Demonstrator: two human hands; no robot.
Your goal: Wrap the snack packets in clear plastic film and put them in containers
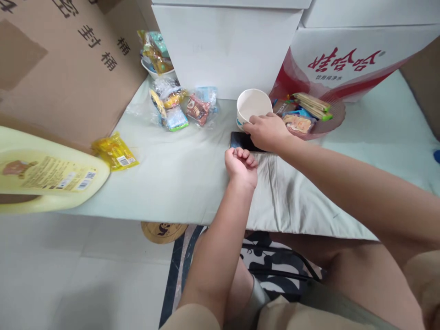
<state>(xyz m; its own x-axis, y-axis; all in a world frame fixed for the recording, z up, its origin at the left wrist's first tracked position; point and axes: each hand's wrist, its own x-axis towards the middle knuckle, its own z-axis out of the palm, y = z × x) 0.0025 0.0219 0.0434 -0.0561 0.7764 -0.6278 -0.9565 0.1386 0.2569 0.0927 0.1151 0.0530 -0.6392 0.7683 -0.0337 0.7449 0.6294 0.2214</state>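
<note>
A white paper bowl [253, 103] stands upright near the back of the cloth-covered table, against a white carton. My right hand [270, 131] reaches in from the right, its fingers closed on the bowl's near rim and wall. Under that hand lies a dark phone [240, 140], partly covered by it. My left hand [241, 167] is just in front of the phone, palm turned up. Its fingers curl loosely, and nothing shows in the palm.
Right of the bowl, a pinkish clear dish [338, 117] holds several packaged snacks. Wrapped snacks [177, 117] lie left of it, before a filled white bowl [147, 66]. A yellow packet [115, 152] lies near a large yellow jug [51, 174]. Cartons [227, 50] line the back.
</note>
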